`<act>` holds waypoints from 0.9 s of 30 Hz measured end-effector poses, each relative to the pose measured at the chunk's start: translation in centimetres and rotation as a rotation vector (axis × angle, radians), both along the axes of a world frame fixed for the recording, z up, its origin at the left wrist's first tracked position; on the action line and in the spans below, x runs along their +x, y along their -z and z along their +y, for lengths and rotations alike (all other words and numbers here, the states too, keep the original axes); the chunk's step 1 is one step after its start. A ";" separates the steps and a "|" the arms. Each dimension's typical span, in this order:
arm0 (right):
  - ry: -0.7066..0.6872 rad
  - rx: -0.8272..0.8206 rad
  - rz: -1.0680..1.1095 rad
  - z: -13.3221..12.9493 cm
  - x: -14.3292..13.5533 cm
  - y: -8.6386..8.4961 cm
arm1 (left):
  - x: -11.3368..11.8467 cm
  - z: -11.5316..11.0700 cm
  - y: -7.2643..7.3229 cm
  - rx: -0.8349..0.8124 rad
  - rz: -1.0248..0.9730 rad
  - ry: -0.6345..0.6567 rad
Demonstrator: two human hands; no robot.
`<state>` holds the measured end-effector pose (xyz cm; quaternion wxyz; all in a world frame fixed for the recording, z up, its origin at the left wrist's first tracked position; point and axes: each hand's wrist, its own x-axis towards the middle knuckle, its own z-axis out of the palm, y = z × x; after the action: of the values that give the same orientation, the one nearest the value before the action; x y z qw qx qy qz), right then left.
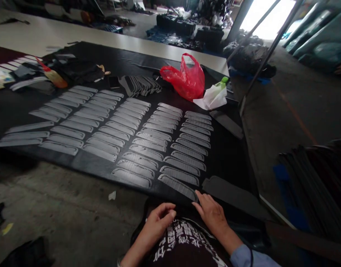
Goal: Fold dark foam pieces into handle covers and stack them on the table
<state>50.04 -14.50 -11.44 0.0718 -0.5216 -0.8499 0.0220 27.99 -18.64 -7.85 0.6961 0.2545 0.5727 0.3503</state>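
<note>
Grey curved strips [184,159] with dark shiny lines along their edges lie in several columns on a black-covered table [226,159]. My right hand [212,213] is at the right end of the nearest strip [178,186], thumb and forefinger apart at its edge; whether they press on it I cannot make out. My left hand [159,220] hovers in front of the table edge, over a dark apron [184,244] with white writing. Its fingers are loosely bent, the thumb a little apart from them, and nothing shows in it. A larger dark grey piece [231,194] lies right of my right hand.
At the back of the table are a red plastic bag [189,79], white paper [213,97] by a green-capped bottle [222,82], a fanned stack of grey pieces [141,86] and a red-tipped glue bottle [55,76]. Dark sheets [320,185] are stacked at right.
</note>
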 end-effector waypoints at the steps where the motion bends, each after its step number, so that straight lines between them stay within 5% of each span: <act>1: -0.011 0.012 0.006 0.0 0.0 0.2 | 0.0 0.0 0.1 0.006 0.005 0.005; 6: -0.007 -0.030 0.085 -0.2 0.1 0.8 | 0.2 0.2 0.5 0.054 0.042 0.053; 13: 0.327 -0.629 0.381 0.3 -0.5 -2.1 | 1.4 0.5 0.8 0.034 0.014 0.165; 20: 0.396 -1.047 0.835 -0.1 -1.6 -6.4 | 4.1 2.1 -1.7 -0.062 -0.279 -0.188; 23: 0.391 -1.057 0.937 -0.3 -1.8 -6.6 | 5.0 3.0 -3.0 -0.089 -0.343 -0.240; 27: 0.386 -1.005 0.922 -0.3 -1.1 -5.2 | 5.8 3.3 -2.9 -0.089 -0.299 -0.295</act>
<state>48.90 -14.84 -6.24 0.1777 -0.5705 -0.5121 0.6170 33.78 -15.35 -4.90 0.7250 0.0823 0.5090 0.4567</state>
